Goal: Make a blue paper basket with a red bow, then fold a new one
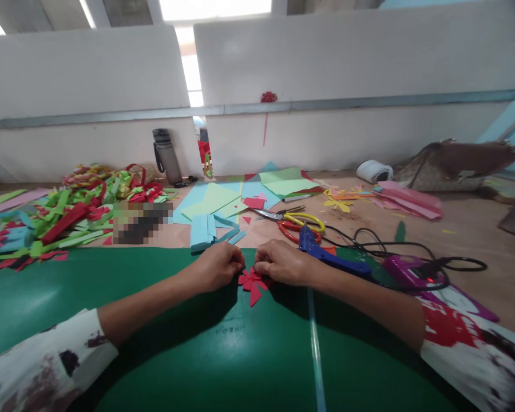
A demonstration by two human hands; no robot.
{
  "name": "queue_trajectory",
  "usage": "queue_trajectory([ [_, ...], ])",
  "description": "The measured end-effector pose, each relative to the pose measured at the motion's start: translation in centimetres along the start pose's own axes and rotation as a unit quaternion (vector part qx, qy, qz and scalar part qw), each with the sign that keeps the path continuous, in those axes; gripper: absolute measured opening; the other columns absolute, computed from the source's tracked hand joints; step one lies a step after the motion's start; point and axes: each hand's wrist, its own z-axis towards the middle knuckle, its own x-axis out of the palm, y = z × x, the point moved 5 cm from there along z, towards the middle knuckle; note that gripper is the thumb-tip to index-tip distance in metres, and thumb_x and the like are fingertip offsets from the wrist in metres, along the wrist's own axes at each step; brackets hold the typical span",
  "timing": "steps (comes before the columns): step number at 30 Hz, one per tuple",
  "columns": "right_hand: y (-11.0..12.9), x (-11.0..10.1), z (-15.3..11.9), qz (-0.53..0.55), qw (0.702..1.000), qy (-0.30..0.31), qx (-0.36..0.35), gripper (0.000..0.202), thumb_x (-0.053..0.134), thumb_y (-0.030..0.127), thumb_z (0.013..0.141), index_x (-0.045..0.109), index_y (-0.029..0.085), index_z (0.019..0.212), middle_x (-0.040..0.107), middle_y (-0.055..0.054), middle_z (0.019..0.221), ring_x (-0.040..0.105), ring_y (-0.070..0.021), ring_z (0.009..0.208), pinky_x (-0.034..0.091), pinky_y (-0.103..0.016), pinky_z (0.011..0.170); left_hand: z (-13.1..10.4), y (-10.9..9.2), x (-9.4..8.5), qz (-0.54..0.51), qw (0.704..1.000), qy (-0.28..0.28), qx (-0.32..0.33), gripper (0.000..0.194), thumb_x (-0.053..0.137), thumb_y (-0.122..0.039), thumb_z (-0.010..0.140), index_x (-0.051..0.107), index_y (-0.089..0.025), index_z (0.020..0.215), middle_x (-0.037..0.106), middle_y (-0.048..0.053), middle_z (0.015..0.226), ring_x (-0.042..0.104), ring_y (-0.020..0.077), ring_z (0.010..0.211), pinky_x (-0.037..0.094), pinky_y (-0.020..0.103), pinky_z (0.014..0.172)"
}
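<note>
A small red paper flower (252,281) with pointed petals lies low over the green mat (189,355), between my two hands. My left hand (221,266) comes in from the left, its fingers closed in a pinch at the flower's upper left petals. Opposite it, my right hand (280,262) pinches the flower's upper right edge. The fingertips partly cover the petals. Just beyond my left hand sits a light blue folded paper bag (202,233) with a strip handle. A blue glue gun (335,257) rests beside my right forearm.
Scissors (302,223) with yellow and red handles lie behind my right hand. Black cables run to a purple power strip (405,269). Coloured paper sheets (217,200), heaped paper scraps (75,214), a grey bottle (167,157) and a brown handbag (446,166) line the back.
</note>
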Motion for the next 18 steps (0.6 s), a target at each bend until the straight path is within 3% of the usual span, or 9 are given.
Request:
queue_trajectory([
  [8,-0.66,0.42,-0.1,0.09,0.993,0.042,0.057,0.007,0.052,0.014,0.067,0.059,0.015,0.067,0.054,0.004,0.049,0.047,-0.0085,0.045,0.032,-0.018,0.04,-0.69,-0.23,0.05,-0.014,1.0,-0.017,0.011,0.02,0.047,-0.005,0.074,0.066,-0.012,0.074,0.059,0.002,0.064,0.051,0.0154,0.062,0.033,0.022,0.055],
  [18,-0.34,0.75,-0.31,0.153,0.983,0.089,0.055,0.005,0.058,0.012,0.063,0.056,0.015,0.059,0.055,0.005,0.05,0.046,-0.0067,0.046,0.03,-0.016,0.041,-0.74,0.14,0.16,-0.079,0.996,-0.029,0.011,0.018,0.049,-0.003,0.071,0.063,-0.014,0.069,0.056,0.001,0.064,0.048,0.0151,0.062,0.03,0.024,0.056],
])
